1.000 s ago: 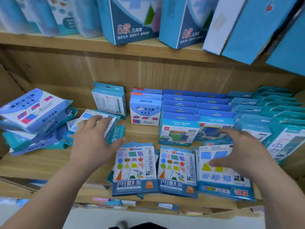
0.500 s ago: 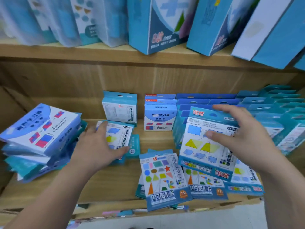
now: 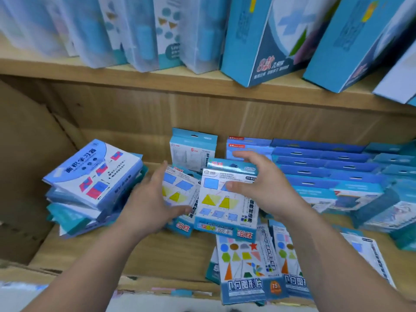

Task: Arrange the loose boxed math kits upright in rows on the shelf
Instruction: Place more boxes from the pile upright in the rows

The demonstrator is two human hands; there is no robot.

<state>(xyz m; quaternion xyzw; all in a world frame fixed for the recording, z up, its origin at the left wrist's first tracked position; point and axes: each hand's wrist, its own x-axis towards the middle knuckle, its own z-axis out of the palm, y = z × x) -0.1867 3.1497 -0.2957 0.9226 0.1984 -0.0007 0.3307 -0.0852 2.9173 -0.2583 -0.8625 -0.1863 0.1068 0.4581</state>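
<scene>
Head view, shelf bay.

Item 1: blue-and-white cardboard kit box w/ yellow triangle print [image 3: 225,206], held off the shelf, tilted, gripped by the right hand [image 3: 265,194], fingers over top edge, thumb on front.

Item 2: second matching box [image 3: 177,188], touching item 1's left edge. The left hand [image 3: 153,203] is laid on it, fingers near straight; no curl seen.

Risks, judged:
- Leaning pile of blue flat boxes [image 3: 90,176], left of item 1, could be nudged over by the left wrist.
- Flat shape-print kits [image 3: 243,266], below item 1 at the front lip, could be swept off by a forearm.
- Lone upright pale-blue box [image 3: 193,149], just behind item 1, could be toppled if item 1 is pushed in fast.

Surface: pale wood shelf board [image 3: 135,251], cardboard-lined back. Upright blue rows [image 3: 326,172] are set right of item 1. Tall blue cartons [image 3: 265,41] are kept on the board above.
</scene>
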